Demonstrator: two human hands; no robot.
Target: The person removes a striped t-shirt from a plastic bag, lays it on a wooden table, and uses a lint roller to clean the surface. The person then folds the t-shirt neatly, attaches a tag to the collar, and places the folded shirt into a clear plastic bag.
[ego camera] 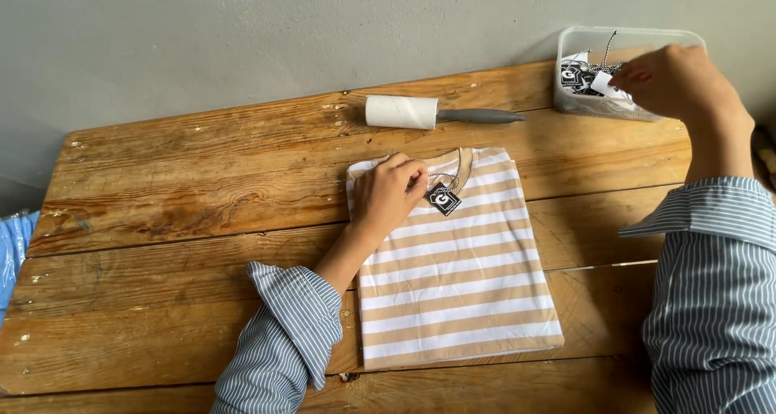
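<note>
— What's nearest?
— One folded striped shirt on the wooden table; the left hand presses its collar, fingers curled together beside one black tag.
— Farther back?
— One lint roller, then one clear tub, where the right hand pinches a white tag.

A small garment packing or finishing station is suggested, workshop-like. A worn brown plank wooden table is set against a plain grey wall. On the table, a folded beige-and-white striped T-shirt with a black hang tag is laid out. Behind the shirt, a white lint roller with grey handle is seen; at the table's far right corner, a clear plastic tub of tags.
</note>
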